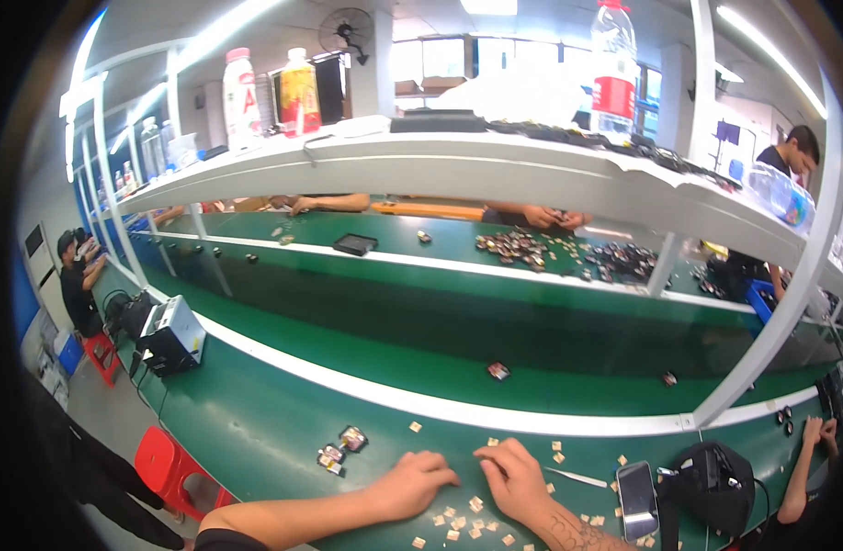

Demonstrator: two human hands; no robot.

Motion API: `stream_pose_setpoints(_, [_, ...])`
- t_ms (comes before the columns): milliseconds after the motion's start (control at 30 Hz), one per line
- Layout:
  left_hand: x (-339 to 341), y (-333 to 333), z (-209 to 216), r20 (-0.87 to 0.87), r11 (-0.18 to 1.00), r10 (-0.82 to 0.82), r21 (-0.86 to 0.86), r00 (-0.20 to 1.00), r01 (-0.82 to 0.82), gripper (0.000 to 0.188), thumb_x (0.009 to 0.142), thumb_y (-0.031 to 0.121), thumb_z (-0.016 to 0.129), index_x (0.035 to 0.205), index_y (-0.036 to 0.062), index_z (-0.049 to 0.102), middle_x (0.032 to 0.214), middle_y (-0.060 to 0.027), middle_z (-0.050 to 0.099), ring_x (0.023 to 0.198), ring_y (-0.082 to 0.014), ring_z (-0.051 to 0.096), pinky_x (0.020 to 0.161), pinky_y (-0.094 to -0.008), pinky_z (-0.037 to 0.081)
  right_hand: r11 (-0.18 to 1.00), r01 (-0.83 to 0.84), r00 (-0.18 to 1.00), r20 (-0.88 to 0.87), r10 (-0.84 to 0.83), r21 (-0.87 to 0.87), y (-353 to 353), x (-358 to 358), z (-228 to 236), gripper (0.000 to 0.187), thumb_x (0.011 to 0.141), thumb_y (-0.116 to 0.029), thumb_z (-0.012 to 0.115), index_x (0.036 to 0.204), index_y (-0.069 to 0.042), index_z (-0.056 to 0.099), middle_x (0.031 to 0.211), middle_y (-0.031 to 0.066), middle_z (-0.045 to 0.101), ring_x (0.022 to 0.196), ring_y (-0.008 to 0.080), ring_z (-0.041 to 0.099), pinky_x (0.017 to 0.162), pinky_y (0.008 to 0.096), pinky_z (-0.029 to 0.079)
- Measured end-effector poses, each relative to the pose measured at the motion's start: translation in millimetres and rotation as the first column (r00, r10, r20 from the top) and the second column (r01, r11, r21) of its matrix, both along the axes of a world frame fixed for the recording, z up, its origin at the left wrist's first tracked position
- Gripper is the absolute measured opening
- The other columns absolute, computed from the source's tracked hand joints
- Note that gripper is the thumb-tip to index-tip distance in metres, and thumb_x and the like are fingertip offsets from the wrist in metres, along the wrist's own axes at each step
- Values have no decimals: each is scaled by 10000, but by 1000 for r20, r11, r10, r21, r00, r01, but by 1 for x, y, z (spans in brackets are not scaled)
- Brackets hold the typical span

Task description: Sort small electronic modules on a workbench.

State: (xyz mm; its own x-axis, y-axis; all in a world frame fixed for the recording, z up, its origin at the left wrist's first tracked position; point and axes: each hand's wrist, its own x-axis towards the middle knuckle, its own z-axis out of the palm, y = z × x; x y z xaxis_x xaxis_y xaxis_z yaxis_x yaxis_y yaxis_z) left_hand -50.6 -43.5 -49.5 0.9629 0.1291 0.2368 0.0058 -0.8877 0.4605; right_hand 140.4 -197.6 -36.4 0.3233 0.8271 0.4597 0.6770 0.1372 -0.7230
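Observation:
My left hand (pixel 416 485) rests on the green worktop, fingers loosely bent toward the right, with nothing visible in it. Opposite it is my right hand (pixel 515 479), thumb and forefinger apart. Its fingertips are by a small tan square piece (pixel 492 442); I cannot tell whether they touch it. More tan squares (pixel 476 504) lie scattered below and between the hands. To the left of my left hand sit small black parts with shiny, coloured faces (pixel 352 438). Right of my right hand lies a pair of pale tweezers (pixel 577 477).
A phone (pixel 637 500) and a black bag (pixel 712 485) lie at right, near another person's hands (pixel 818 430). Beyond the white rail runs a belt carrying black parts (pixel 498 371). A shelf (pixel 421 151) with bottles spans above. A boxy device (pixel 171 335) stands left, a red stool (pixel 169 462) below it.

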Motion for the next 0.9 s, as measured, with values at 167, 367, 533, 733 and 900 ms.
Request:
stream_pose_setpoints(167, [6, -5, 4, 173, 964, -69, -242, 983, 110, 316, 937, 2, 652, 1231, 107, 693, 1161, -108, 616, 1140, -310, 620, 999, -453, 473, 1000, 9, 995, -95, -10, -4, 2, 0, 0, 208, 986, 0, 663, 1171, -43, 746, 986, 113, 650, 743, 216, 641, 659, 327, 525])
stream_pose_setpoints(367, [20, 12, 11, 167, 901, -58, -415, 984, 124, 470, 836, 13, 636, 1302, 72, 608, 1349, -145, 509, 1324, -356, 502, 1115, -458, 428, 990, 113, 985, -137, -102, 80, 8, 8, -9, 257, 970, 41, 656, 1197, -30, 751, 978, 111, 633, 803, 221, 620, 682, 324, 498])
stream_pose_setpoints(533, [-6, 37, 28, -125, 958, -40, -288, 991, 2, 671, 795, 187, 790, 1403, 86, 524, 1403, -189, 463, 1344, -423, 476, 1178, -480, 382, 994, 86, 996, -34, -85, 59, 4, 2, -1, 265, 965, 42, 627, 1193, -26, 743, 935, 87, 556, 785, 192, 533, 679, 315, 432])
stream_pose_setpoints(733, [1, 49, 11, -148, 962, -134, -258, 980, 93, 628, 914, 180, 798, 1477, 114, 529, 1236, -99, 590, 1228, -318, 575, 1061, -485, 434, 998, 63, 998, -26, -63, -3, 13, 0, -1, 281, 973, 38, 644, 1226, -29, 746, 1006, 109, 593, 809, 224, 576, 700, 330, 486])
stream_pose_setpoints(900, [9, 41, 1, 74, 978, -24, -204, 997, 38, 624, 908, 164, 803, 1473, 101, 546, 1188, -105, 635, 1167, -335, 611, 1014, -465, 462, 999, -11, 999, 45, 13, -44, 9, 5, 11, 268, 961, 44, 663, 1203, -24, 756, 994, 114, 603, 790, 219, 591, 694, 309, 501])
